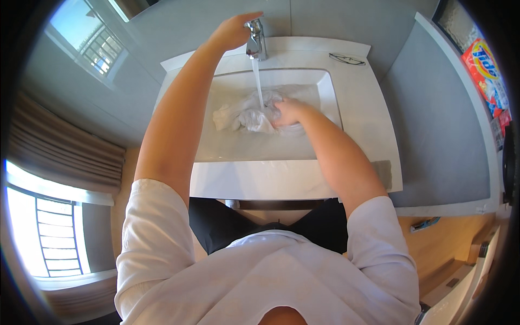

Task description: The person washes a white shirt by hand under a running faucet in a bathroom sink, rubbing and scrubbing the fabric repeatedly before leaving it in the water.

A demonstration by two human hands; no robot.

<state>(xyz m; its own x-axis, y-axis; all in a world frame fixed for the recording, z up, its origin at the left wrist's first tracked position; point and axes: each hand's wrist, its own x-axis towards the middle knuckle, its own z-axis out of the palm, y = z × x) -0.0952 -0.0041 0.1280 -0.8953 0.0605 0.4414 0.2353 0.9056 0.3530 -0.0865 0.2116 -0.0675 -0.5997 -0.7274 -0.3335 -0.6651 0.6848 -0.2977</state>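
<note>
Left hand (232,33): on the shiny chrome faucet (257,50) at the far side, one finger outstretched, cannot tell its grip
Right hand (291,112): fingers partly bent against the wet whitish cloth (252,118), firmness of hold unclear
Cloth: in the white rectangular sink (331,103), beneath running water (258,84)
Thin dark-framed glasses (346,59): far right on the white desk (368,130)

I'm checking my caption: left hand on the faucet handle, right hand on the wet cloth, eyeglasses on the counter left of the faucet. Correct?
One slip: the head view shows the eyeglasses on the counter right of the faucet. The left hand and right hand are as you said.
</note>
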